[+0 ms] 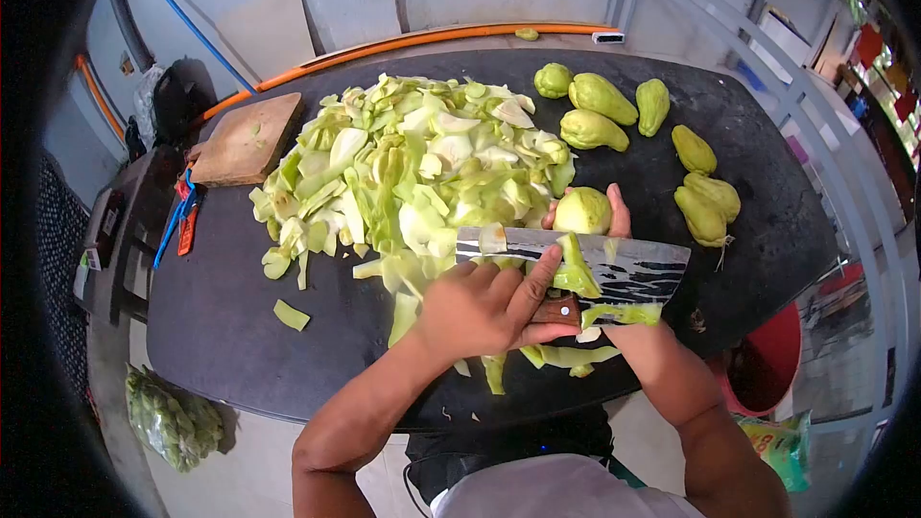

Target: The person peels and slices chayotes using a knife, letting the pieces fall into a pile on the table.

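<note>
Left arm (360, 403): enters from the lower left, elbow bent; forearm angled up and inward; left hand (475, 309) back upward, fingers directed toward the right side; index finger (539, 278) extended forward, other fingers curled in a closed grip, thumb (549, 332) on the side nearer the body. Right arm (686, 393): enters from the lower right; forearm angled up and inward; wrist region partly hidden; right hand (620, 213) beyond the left, mostly hidden, fingertips raised in a cupped hold; hands close together, forearms uncrossed; both bare.
</note>
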